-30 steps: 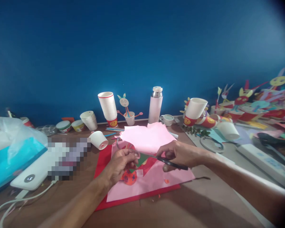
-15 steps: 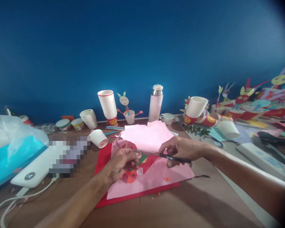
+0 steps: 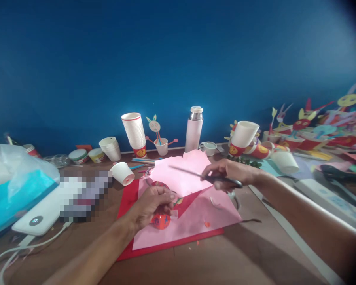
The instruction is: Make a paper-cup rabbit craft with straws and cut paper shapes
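My right hand (image 3: 222,174) grips black-handled scissors (image 3: 190,171), seen nearly edge-on, held over the pink paper with the blade pointing left. My left hand (image 3: 158,200) is closed in a pinch above the coloured sheets; what sits between its fingertips is too small to make out. Just below it lies an orange-red round cutout (image 3: 161,221) with blue marks. A torn-edged light pink sheet (image 3: 180,170) lies behind the hands. Under them is a larger pink sheet (image 3: 190,229) on a red sheet (image 3: 126,202). A thin pale curl (image 3: 215,203) lies on the pink sheet.
A cup stack (image 3: 133,130), a rabbit-faced paper figure (image 3: 154,126), a thermos (image 3: 194,132) and a mug (image 3: 208,148) stand along the blue wall. A tipped paper cup (image 3: 122,174) and white power bank (image 3: 44,206) lie left. A power strip (image 3: 329,198) lies right.
My right hand has lifted the scissors up and away from my left hand. A thin pale curl now shows on the pink sheet. My left hand has barely moved.
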`<state>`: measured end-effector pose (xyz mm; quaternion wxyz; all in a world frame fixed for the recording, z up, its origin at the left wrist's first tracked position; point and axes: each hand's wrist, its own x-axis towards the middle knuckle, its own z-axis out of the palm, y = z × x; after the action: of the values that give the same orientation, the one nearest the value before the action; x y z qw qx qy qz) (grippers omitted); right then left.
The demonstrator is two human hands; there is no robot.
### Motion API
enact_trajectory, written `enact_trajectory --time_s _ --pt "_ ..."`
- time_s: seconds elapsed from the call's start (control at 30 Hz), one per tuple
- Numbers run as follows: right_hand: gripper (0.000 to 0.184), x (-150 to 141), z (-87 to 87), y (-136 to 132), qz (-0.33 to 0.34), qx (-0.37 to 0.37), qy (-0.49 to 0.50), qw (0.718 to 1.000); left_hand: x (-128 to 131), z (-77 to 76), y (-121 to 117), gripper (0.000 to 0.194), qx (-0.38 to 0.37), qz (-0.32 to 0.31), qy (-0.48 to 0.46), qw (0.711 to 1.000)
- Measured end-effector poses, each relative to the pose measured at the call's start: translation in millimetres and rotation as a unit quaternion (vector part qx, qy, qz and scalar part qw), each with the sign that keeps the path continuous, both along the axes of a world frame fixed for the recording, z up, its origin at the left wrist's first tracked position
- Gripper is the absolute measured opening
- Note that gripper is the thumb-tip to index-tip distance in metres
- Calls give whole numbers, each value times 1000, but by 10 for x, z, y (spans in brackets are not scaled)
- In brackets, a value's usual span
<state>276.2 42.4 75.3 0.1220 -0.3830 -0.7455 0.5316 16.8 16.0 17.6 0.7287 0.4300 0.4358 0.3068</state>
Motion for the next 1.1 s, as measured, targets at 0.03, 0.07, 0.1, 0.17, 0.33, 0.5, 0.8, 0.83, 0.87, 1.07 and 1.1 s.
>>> enact_trajectory --time_s 0.03,0.07,0.1,0.17,0.33,0.5,0.8,0.83,0.87,1.07,1.1 --pt "37 -29 -31 19 -23 12 55 998 5 9 -3 16 4 5 5 1000" --pt "37 -72 -69 35 -46 25 112 992 10 19 -6 16 8 8 7 1000" --pt "38 -128 -112 47 -51 24 159 986 14 27 -10 15 14 11 9 1000" --pt "44 -259 -200 52 -20 17 214 977 18 41 -19 15 23 12 12 1000" --pt "39 -544 -387 -32 -27 -15 242 970 4 66 -53 14 49 -7 29 998" --pt "35 -716 -471 -152 -74 -76 277 955 4 146 -91 15 71 -15 44 996" --pt "35 -775 -500 -203 -60 -71 269 959 30 164 -118 16 90 -39 74 992" --pt "35 -773 -516 -201 -59 -61 261 962 26 145 -112 15 98 -41 83 991" --pt "34 -773 -528 -200 -60 -47 250 965 23 126 -105 15 104 -43 91 989" --pt "35 -806 -554 -226 -82 37 185 979 19 53 -72 12 128 -48 115 984" --pt "36 -813 -561 -231 -84 43 183 979 19 47 -71 12 129 -49 116 984"
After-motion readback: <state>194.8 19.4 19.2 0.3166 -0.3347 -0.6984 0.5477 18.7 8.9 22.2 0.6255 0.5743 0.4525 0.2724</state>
